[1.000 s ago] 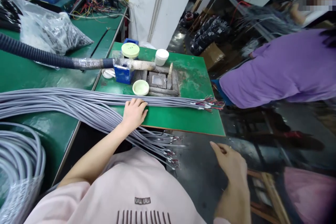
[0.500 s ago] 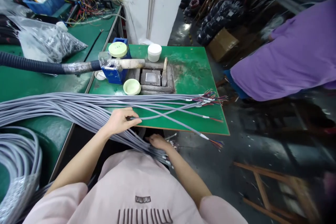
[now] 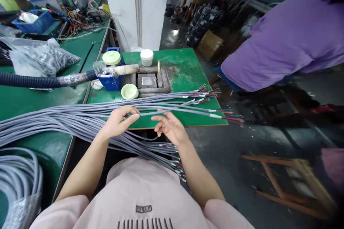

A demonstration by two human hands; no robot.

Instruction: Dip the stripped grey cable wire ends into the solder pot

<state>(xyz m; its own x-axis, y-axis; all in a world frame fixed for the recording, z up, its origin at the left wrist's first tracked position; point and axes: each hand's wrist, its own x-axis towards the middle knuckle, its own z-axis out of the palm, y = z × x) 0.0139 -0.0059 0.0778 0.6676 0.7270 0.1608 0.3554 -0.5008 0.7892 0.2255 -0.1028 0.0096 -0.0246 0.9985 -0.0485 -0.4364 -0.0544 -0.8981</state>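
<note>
My left hand (image 3: 121, 121) pinches a grey cable (image 3: 150, 113) between thumb and fingers above the front edge of the green board (image 3: 185, 68). Just right of it, my right hand (image 3: 172, 127) has its fingers apart and curved, close under that cable. Another thin grey cable (image 3: 143, 137) runs up to the right fingertips; whether they touch it, I cannot tell. Many grey cables (image 3: 61, 112) stretch across from the left, some lying on the board with stripped coloured wire ends (image 3: 232, 120). A lower bunch of cable ends (image 3: 172, 161) hangs between the board and my body.
A solder pot (image 3: 147, 81) with a scraper (image 3: 159, 73) sits in the board. Around it stand a white tub (image 3: 147, 57), a pale open dish (image 3: 129, 92) and a black hose (image 3: 53, 81) on a blue holder (image 3: 110, 83). A person in purple (image 3: 274, 43) bends at right.
My right hand has come up from the lower bunch of cables to beside the left hand. The left hand keeps its pinch. The camera view has shifted slightly.
</note>
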